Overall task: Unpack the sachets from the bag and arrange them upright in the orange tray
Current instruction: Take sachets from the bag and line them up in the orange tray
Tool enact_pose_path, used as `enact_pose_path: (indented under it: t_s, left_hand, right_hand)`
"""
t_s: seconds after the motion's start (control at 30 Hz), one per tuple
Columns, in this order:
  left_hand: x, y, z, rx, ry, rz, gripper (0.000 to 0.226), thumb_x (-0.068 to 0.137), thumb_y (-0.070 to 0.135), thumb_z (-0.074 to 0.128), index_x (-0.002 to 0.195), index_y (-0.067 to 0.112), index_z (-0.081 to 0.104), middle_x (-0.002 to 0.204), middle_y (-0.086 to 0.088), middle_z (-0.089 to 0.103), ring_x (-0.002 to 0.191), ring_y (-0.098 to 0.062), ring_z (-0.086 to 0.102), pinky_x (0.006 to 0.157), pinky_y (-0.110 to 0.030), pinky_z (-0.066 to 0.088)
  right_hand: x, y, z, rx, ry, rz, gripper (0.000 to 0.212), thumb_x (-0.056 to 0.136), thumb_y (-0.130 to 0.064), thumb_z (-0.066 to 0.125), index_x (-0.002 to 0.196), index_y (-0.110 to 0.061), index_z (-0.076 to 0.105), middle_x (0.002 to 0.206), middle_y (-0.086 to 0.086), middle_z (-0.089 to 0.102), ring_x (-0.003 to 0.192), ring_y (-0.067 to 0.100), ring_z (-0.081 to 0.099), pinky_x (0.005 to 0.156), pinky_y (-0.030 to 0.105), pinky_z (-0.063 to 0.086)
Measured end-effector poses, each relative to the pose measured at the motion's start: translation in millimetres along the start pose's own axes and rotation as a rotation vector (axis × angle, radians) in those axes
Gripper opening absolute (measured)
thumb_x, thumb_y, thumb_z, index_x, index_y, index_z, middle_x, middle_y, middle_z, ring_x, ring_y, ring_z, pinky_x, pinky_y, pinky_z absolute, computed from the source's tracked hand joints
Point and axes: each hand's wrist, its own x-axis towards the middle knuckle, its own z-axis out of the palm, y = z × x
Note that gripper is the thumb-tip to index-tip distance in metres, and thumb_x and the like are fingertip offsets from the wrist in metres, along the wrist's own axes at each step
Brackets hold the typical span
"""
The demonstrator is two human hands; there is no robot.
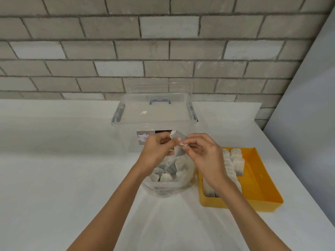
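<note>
Both hands meet above a clear plastic bag [186, 180] holding several white sachets [165, 176]. My left hand [156, 151] and my right hand [204, 154] pinch one grey-white sachet [178, 139] between their fingertips, lifted over the bag's mouth. To the right lies the orange tray [261, 180]. In its left part stands a row of several sachets [233, 162] upright, partly hidden behind my right wrist.
A large clear storage box [154, 116] with a blue-handled lid stands behind the bag, against the grey brick wall. Everything rests on a white counter [63, 169]. A grey panel [308, 105] bounds the counter on the right.
</note>
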Motion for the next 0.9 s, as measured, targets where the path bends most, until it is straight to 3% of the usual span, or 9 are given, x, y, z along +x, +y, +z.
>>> enact_pose_path:
  t_s: [0.13,0.2,0.23,0.33,0.4,0.5,0.63,0.77,0.9]
  left_hand:
    - [6.1,0.9,-1.0,0.127,-0.014,0.092,0.011,0.089,0.016,0.066,0.078,0.018,0.070,0.066,0.007,0.065,0.069,-0.008,0.059,0.078,-0.040,0.054]
    - [12.2,2.2,-1.1,0.291,-0.020,0.158,0.010,0.088,0.016,0.067,0.079,0.018,0.070,0.069,-0.005,0.066,0.067,-0.020,0.057,0.074,-0.044,0.053]
    - [15.6,2.6,-0.2,0.353,-0.045,0.187,0.007,0.088,0.016,0.067,0.082,0.018,0.071,0.072,-0.007,0.068,0.068,-0.021,0.059,0.071,-0.041,0.051]
    - [22.8,8.9,7.8,0.479,-0.121,0.254,0.010,0.087,0.016,0.067,0.080,0.022,0.070,0.065,0.012,0.065,0.061,0.006,0.057,0.062,-0.012,0.040]
    - [28.2,14.4,15.2,0.534,-0.157,0.290,0.006,0.087,0.017,0.068,0.083,0.018,0.072,0.064,0.015,0.063,0.061,0.009,0.056,0.062,-0.007,0.036]
    - [37.1,18.4,25.5,0.543,-0.187,0.307,0.008,0.085,0.020,0.070,0.090,0.016,0.074,0.076,0.010,0.070,0.070,0.006,0.060,0.067,-0.008,0.040]
    - [47.2,20.2,42.1,0.500,-0.161,0.318,0.008,0.084,0.013,0.070,0.091,0.014,0.076,0.084,0.004,0.072,0.079,-0.008,0.064,0.076,-0.018,0.049]
    - [54.4,18.6,61.3,0.455,-0.163,0.315,0.013,0.085,0.007,0.068,0.095,0.014,0.073,0.081,0.006,0.069,0.074,-0.005,0.061,0.069,-0.017,0.046]
    - [57.6,12.9,79.0,0.392,-0.167,0.270,0.022,0.086,0.011,0.068,0.105,0.023,0.067,0.086,-0.007,0.072,0.076,-0.011,0.063,0.068,-0.020,0.047]
  right_hand:
    - [1.2,-4.2,-11.9,-0.140,0.015,-0.035,0.014,0.084,-0.008,0.068,0.093,-0.017,0.074,0.105,-0.007,0.062,0.085,0.001,0.061,0.074,0.014,0.049]
    - [8.8,-8.2,-19.0,-0.172,0.075,-0.019,0.016,0.086,-0.010,0.067,0.097,-0.021,0.071,0.103,-0.009,0.062,0.079,0.003,0.060,0.070,0.016,0.048]
    - [13.4,-10.2,-22.6,-0.177,0.085,-0.008,0.018,0.087,-0.012,0.066,0.100,-0.023,0.070,0.103,-0.009,0.062,0.078,0.003,0.060,0.069,0.017,0.048]
    - [26.4,-12.8,-33.8,-0.179,0.011,0.046,0.018,0.088,-0.020,0.067,0.105,-0.023,0.071,0.102,-0.010,0.065,0.077,0.004,0.059,0.068,0.012,0.046]
    - [32.0,-10.9,-41.0,-0.201,-0.044,0.069,0.015,0.086,-0.022,0.068,0.100,-0.022,0.073,0.096,-0.009,0.067,0.074,0.006,0.060,0.068,0.014,0.046]
    - [35.9,-8.3,-53.9,-0.179,-0.044,0.105,0.008,0.085,-0.019,0.070,0.091,-0.019,0.076,0.087,-0.007,0.072,0.077,0.009,0.064,0.071,0.021,0.051]
    - [36.8,-4.3,-79.4,-0.140,0.009,0.140,0.007,0.085,-0.013,0.070,0.087,-0.017,0.074,0.077,-0.006,0.072,0.069,0.006,0.065,0.067,0.014,0.051]
    - [33.6,7.7,-107.5,-0.218,0.028,0.203,0.008,0.086,-0.011,0.068,0.086,-0.019,0.072,0.072,0.002,0.071,0.061,0.007,0.065,0.062,0.013,0.049]
    - [24.6,22.1,-131.4,-0.370,0.056,0.268,0.011,0.087,-0.009,0.065,0.085,-0.018,0.071,0.067,-0.004,0.068,0.060,0.005,0.063,0.066,0.016,0.050]
